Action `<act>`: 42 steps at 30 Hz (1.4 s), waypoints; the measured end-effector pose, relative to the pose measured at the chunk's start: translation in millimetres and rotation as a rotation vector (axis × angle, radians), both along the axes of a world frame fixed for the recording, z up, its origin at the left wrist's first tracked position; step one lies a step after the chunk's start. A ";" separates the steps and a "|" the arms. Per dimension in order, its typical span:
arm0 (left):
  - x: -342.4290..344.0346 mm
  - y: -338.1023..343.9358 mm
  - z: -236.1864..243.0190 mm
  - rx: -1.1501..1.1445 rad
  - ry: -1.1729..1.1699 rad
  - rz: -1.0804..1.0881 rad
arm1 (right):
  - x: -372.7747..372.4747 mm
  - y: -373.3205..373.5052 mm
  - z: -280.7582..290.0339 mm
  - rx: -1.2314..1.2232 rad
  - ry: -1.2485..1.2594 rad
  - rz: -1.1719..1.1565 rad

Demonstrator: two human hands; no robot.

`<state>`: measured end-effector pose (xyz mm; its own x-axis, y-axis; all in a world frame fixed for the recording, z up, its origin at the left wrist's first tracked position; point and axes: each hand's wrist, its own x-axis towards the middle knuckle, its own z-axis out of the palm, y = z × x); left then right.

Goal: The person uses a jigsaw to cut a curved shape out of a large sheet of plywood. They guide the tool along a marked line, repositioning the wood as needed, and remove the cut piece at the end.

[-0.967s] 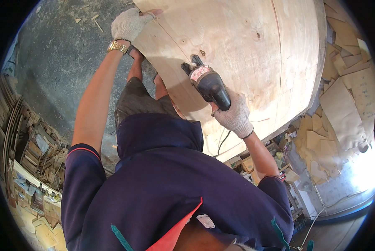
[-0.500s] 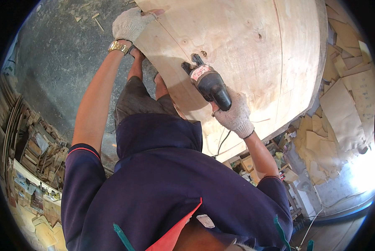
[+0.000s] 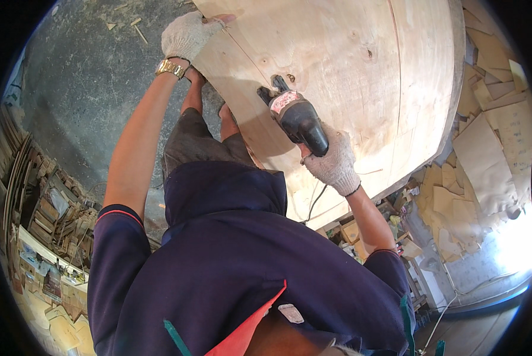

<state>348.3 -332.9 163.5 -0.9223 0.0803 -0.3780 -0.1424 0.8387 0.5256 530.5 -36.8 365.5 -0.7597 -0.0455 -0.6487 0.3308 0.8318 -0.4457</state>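
Observation:
My right hand (image 3: 333, 159), in a knitted off-white glove, is closed around the handle of a black corded jigsaw (image 3: 301, 121) with a worn pink-and-white patch. The jigsaw stands on a large pale plywood sheet (image 3: 337, 53), its forked front base pointing up and left. A thin dark line runs from the base toward my left hand; whether it is cut or drawn I cannot tell. My left hand (image 3: 186, 37), gloved too, grips the sheet's left edge at the far end of that line. The blade is hidden.
A black cord (image 3: 316, 202) trails from the jigsaw over the sheet's near edge. Wood scraps (image 3: 58, 213) are heaped at left, and brown flat offcuts (image 3: 485, 160) lie at right. The grey concrete floor (image 3: 94, 77) carries small wood chips. My legs stand beside the sheet's left edge.
My left hand has shifted very slightly to the right along with its forearm. The jigsaw and my right hand look almost unmoved.

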 end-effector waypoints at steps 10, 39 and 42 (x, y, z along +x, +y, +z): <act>0.7 -2.3 0.3 0.035 0.023 -0.013 | -1.0 -3.5 0.2 0.045 0.127 0.074; 6.2 -1.3 -13.6 0.032 0.017 0.009 | -11.3 -10.6 0.5 0.017 0.100 0.057; 6.7 -2.6 -16.0 0.026 0.028 0.001 | -9.9 -9.7 -1.5 0.024 0.109 0.074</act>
